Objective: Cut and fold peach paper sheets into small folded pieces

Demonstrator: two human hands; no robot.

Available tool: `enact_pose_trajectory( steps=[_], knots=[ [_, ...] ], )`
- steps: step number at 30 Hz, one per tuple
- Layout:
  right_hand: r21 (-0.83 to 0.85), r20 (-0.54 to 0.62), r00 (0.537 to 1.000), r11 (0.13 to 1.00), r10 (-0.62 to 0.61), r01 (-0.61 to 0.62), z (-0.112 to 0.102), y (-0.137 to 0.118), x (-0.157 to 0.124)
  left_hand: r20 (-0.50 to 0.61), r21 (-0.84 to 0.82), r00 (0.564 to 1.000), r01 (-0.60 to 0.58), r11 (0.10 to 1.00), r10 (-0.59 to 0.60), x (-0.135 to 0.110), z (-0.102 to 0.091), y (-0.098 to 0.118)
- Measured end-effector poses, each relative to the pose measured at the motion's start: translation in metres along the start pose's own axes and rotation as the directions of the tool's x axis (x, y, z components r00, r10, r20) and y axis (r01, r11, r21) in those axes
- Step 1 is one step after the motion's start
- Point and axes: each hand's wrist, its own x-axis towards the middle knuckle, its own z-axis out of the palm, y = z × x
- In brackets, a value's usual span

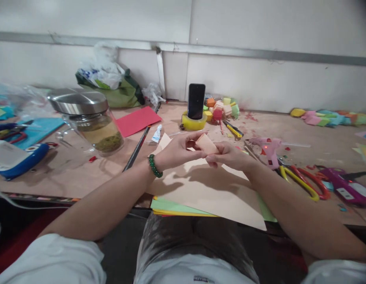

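Both hands meet over the middle of the tabletop (pixel 82 173), and their shared grip is closed on a small folded peach paper piece (pixel 207 144): the left hand (pixel 178 152) pinches its near end with fingers curled in tight, the right hand (pixel 228 156) holds the other side, thumb and fingertips pressed against the paper, so the piece sits lifted just above the surface between the two. A green bead bracelet (pixel 155 166) circles the left wrist. Directly beneath the grip lies a large peach sheet (pixel 209 193), resting on green and yellow sheets (pixel 171 207) that stick out toward the person at the tabletop's front edge. Beyond the grip, near the wall, a dark phone (pixel 196 101) stands upright in a yellow tape roll (pixel 194 122), with a heap of coloured paper cubes (pixel 221 108) just beside it. To the right of the grip lie a pink glue gun (pixel 267 148), then yellow and red scissors (pixel 303 181) and a purple tool (pixel 346 187). To the left of the grip a long dark rod (pixel 138 148) runs across the brown surface, past a red sheet (pixel 137 120) and a glass jar with a steel lid (pixel 88 120). The wall (pixel 259 39) behind is pale panelling with a grey rail.
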Motion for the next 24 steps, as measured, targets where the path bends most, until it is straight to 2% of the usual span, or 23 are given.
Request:
enact_pose_trajectory(
  steps=[5, 11, 14, 17, 20, 24],
  knots=[
    [0.019, 0.008, 1.000, 1.000, -0.017, 0.017, 0.000, 0.003, 0.000, 0.033, -0.064, 0.998, 0.050, 0.997, -0.048, 0.000, -0.003, 0.013],
    [0.012, -0.076, 0.994, 0.997, -0.075, 0.076, 0.002, 0.007, 0.001, 0.021, -0.020, 1.000, -0.022, 1.000, 0.023, -0.003, 0.000, 0.019],
    [-0.027, -0.144, 0.981, 0.991, -0.132, 0.129, 0.006, 0.007, 0.002, -0.057, 0.059, 0.997, -0.053, 0.997, 0.056, -0.006, 0.002, 0.018],
    [-0.104, -0.223, 0.944, 0.969, -0.244, 0.226, 0.012, 0.007, 0.002, -0.160, 0.147, 0.982, -0.077, 0.986, 0.101, -0.008, 0.009, 0.013],
    [-0.184, -0.284, 0.901, 0.941, -0.327, 0.284, 0.019, 0.006, 0.002, -0.228, 0.101, 0.966, -0.105, 0.989, 0.125, -0.008, 0.019, 0.006],
    [-0.239, -0.311, 0.877, 0.924, -0.365, 0.300, 0.022, 0.007, 0.002, -0.291, 0.059, 0.944, -0.145, 0.988, 0.156, -0.008, 0.027, 0.000]
  ],
)
